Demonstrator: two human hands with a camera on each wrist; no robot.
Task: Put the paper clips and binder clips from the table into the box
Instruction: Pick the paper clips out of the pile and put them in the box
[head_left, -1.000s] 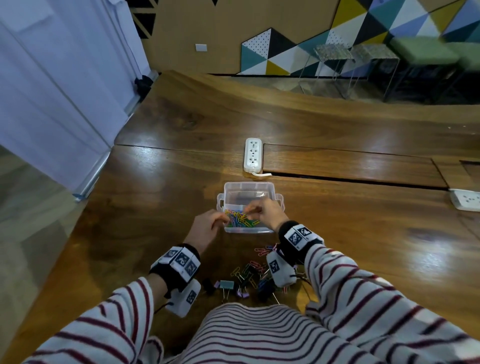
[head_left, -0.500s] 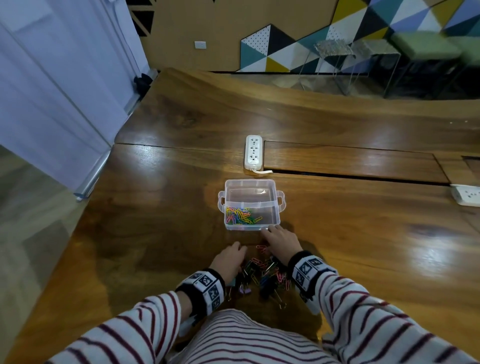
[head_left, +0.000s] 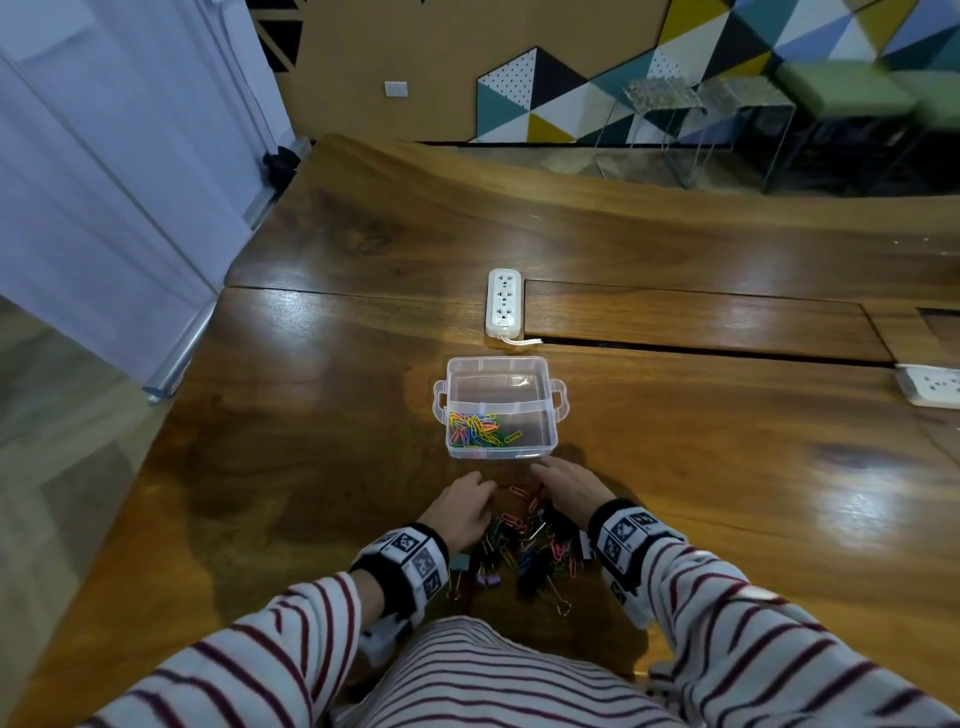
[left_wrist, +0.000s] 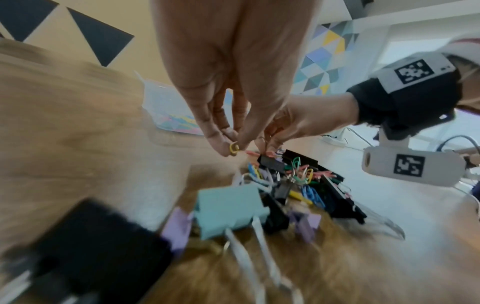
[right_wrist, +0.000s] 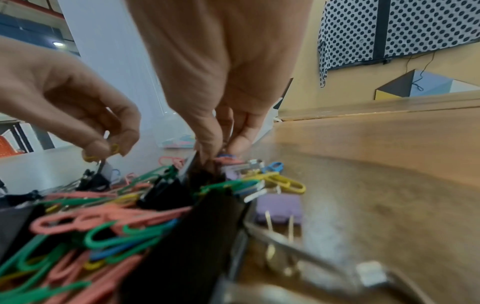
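Note:
A clear plastic box (head_left: 551, 439) stands on the wooden table, with coloured paper clips (head_left: 475, 430) in its near compartment. Just in front of it lies a pile of paper clips and binder clips (head_left: 530, 545), among them a teal binder clip (left_wrist: 228, 209) and black ones. My left hand (head_left: 470, 493) is at the pile's left edge and pinches a yellow paper clip (left_wrist: 233, 147) between thumb and forefinger. At the pile's far right, my right hand (head_left: 545, 480) has its fingertips (right_wrist: 213, 152) pinched down on a pink paper clip (left_wrist: 269, 153) beside a black binder clip.
A white power strip (head_left: 503, 301) lies beyond the box, and a second one (head_left: 930, 384) sits at the right edge. A seam and a cable slot cross the table behind the box. The table's left edge drops to the floor by a white curtain (head_left: 104, 208).
Both hands came back from over the box to the pile. Over the last half second they stayed there, the left edging forward and closing on a yellow clip.

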